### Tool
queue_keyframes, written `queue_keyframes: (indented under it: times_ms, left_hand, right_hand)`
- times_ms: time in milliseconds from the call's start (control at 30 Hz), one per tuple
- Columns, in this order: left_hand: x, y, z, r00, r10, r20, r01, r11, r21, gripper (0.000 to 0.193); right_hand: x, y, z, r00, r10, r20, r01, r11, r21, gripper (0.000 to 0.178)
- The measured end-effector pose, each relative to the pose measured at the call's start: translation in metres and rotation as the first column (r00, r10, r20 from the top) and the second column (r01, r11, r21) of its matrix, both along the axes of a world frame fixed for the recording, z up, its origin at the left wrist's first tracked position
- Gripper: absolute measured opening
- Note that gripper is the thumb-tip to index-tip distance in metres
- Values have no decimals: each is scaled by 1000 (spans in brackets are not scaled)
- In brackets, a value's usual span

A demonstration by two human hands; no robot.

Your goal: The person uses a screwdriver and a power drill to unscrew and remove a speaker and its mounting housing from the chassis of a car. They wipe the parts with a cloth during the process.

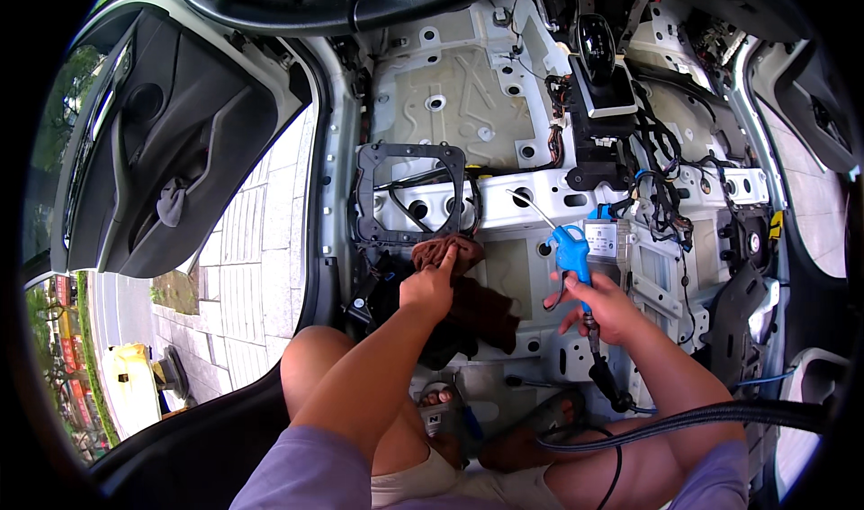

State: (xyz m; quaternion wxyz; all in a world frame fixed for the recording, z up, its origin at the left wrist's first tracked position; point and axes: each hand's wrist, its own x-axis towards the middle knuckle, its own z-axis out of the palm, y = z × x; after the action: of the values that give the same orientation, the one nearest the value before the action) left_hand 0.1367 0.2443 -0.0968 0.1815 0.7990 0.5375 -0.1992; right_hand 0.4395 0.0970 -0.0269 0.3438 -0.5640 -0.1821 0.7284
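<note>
My left hand [428, 290] is closed on a brown cloth [484, 312], bunched under the fingers at the lower edge of a square black plastic frame [364, 199]. Part of the cloth hangs down toward the floor pan. The frame has a large round opening and leans near a white metal crossmember [549, 186]. My right hand [608, 306] is wrapped round the handle of a blue air blow gun [571, 247]. Its thin metal nozzle points up and left over the crossmember, and a dark hose fitting [594, 343] hangs below the grip.
I sit in a stripped car interior. An open door [180, 141] is on the left, the steering wheel [351, 6] at the top. Loose wiring [661, 195] and a gear selector [594, 51] lie to the right. A thick black hose [702, 415] crosses my lap.
</note>
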Motion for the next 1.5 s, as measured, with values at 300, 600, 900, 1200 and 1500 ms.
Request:
queue_keyframes:
  times_ms: [300, 600, 900, 1200, 1500]
  left_hand:
    - [6, -2, 17, 993, 106, -50, -110, 991, -78, 74]
    - [-2, 2, -3, 996, 70, -52, -75, 992, -105, 67]
    - [-8, 10, -16, 986, 161, 34, -151, 967, -207, 71]
    - [33, -38, 18, 991, -137, -4, 127, 933, -338, 47]
    - [7, 11, -10, 772, 624, 119, -582, 770, -263, 46]
  right_hand:
    - [-35, 21, -6, 909, 297, 292, -303, 953, -28, 34]
    - [-77, 35, -32, 653, 380, 655, -449, 891, -69, 35]
    - [-90, 53, -32, 691, 401, 601, -426, 898, -110, 30]
    - [-82, 55, -26, 698, 411, 586, -426, 896, -121, 32]
    - [-80, 55, -18, 693, 399, 601, -418, 901, -117, 34]
